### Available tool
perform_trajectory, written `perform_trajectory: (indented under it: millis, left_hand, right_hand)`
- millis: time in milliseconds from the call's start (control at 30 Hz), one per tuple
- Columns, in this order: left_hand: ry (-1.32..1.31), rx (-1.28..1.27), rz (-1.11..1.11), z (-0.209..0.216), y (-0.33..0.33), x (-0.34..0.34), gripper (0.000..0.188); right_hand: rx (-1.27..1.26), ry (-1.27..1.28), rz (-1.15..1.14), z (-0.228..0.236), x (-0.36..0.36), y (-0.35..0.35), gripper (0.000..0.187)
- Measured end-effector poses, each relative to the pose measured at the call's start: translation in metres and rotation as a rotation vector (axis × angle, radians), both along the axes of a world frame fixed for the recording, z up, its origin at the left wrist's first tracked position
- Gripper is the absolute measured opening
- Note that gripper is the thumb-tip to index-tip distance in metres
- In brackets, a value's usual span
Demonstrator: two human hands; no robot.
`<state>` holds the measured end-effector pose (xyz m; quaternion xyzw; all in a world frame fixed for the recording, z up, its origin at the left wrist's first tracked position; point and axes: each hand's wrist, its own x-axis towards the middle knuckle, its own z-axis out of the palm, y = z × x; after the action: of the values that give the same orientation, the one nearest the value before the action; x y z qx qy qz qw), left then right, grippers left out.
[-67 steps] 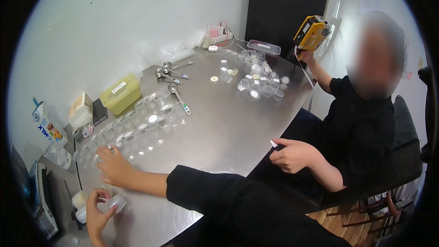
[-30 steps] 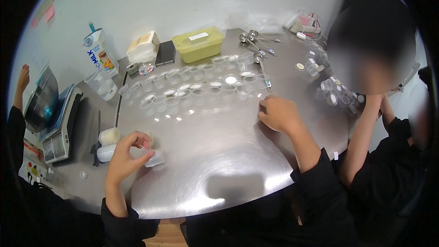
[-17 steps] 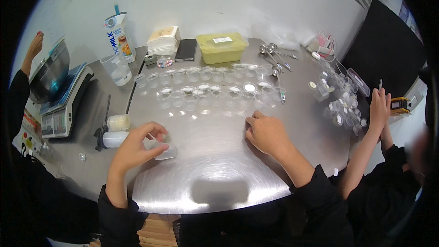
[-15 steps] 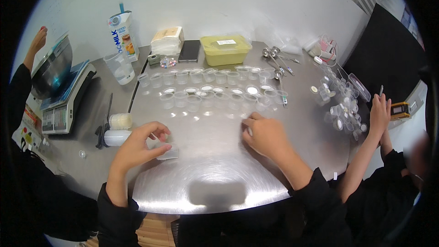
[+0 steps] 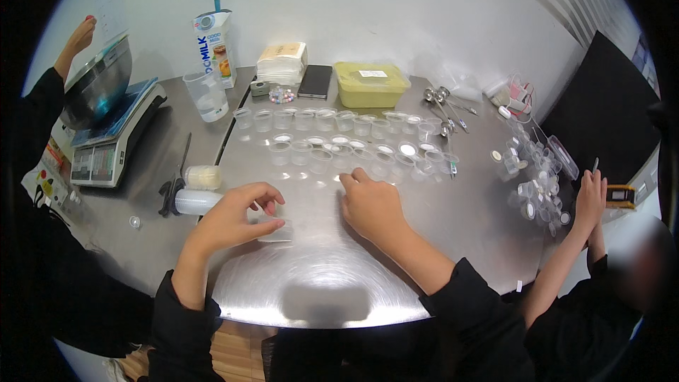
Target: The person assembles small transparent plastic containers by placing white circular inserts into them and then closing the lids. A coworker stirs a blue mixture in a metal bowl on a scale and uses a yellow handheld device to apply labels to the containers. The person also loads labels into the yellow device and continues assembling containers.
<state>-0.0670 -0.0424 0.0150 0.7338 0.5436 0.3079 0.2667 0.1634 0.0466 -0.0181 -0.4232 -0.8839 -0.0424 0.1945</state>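
The steel worktop (image 5: 318, 269) carries everything. Beyond the left hand and to its outer side sits a weighing scale (image 5: 117, 138) with a metal bowl on it, attended by another person's sleeve. A milk carton (image 5: 216, 46) and a clear measuring beaker (image 5: 205, 95) stand farther ahead of that hand.

Directly ahead of both hands run two rows of small clear cups (image 5: 339, 145), close-packed and light. Behind them are a yellow-lidded box (image 5: 371, 85), a stack of napkins (image 5: 281, 64) and a dark phone (image 5: 315, 81). Metal spoons (image 5: 445, 102) lie ahead of the right hand. A loose cluster of lidded cups (image 5: 534, 177) sits well to its outer side, where a co-worker's hand (image 5: 590, 201) works.

The left hand (image 5: 237, 219) is curled, thumb and fingers pinching a small clear cup (image 5: 272, 230) resting on the worktop just beneath it. The right hand (image 5: 371, 205) lies palm-down with fingers narrow, holding nothing, fingertips just short of the near row.

Risks, as judged:
- A sweep of the right hand would likely topple the near row.
- The pinched cup is thin and could slip or buckle under pressure.
- A white bottle (image 5: 194, 201) lying on its side just beside the left hand may roll if nudged.
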Motion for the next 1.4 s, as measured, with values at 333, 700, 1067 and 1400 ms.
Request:
perform_trajectory:
  millis: [333, 700, 1067, 1400]
  left_hand:
    - [0.001, -0.017, -0.005, 0.003, -0.002, 0.000, 0.031]
    - [0.119, -0.010, -0.124, 0.001, -0.004, -0.015, 0.051]
    - [-0.064, -0.075, 0.013, 0.000, -0.001, -0.012, 0.057]
    - [0.067, -0.046, 0.005, -0.001, -0.006, -0.012, 0.059]
  right_hand:
    - [-0.054, -0.129, 0.117, -0.006, -0.029, -0.003, 0.029]
    - [-0.157, 0.099, 0.317, -0.015, -0.060, -0.001, 0.031]
    - [-0.486, 0.497, 0.620, -0.019, -0.058, -0.012, 0.055]
    - [-0.528, 0.547, 0.671, -0.019, -0.056, -0.008, 0.048]
